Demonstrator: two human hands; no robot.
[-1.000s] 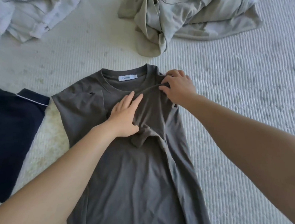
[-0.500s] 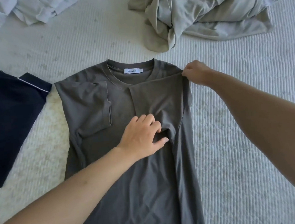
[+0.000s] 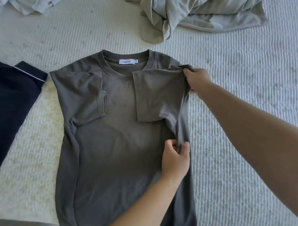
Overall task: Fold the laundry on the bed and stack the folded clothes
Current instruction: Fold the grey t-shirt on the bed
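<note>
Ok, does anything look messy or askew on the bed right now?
Only unfolded laundry: a crumpled beige garment lies bunched at the far side of the bed. The grey T-shirt lies flat, mid-fold.

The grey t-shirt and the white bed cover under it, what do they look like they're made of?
Grey t-shirt: probably matte cotton jersey; it drapes softly and creases, with a ribbed collar. White bed cover: a woven or quilted textile, judging by its fine raised ribs; fibre unclear.

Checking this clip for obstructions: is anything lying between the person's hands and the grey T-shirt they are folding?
Nothing visible. Both hands are already on the grey T-shirt: the right hand pinches its right shoulder edge, the left hand pinches its right side seam. The folded navy garment and crumpled beige laundry lie clear of it.
</note>
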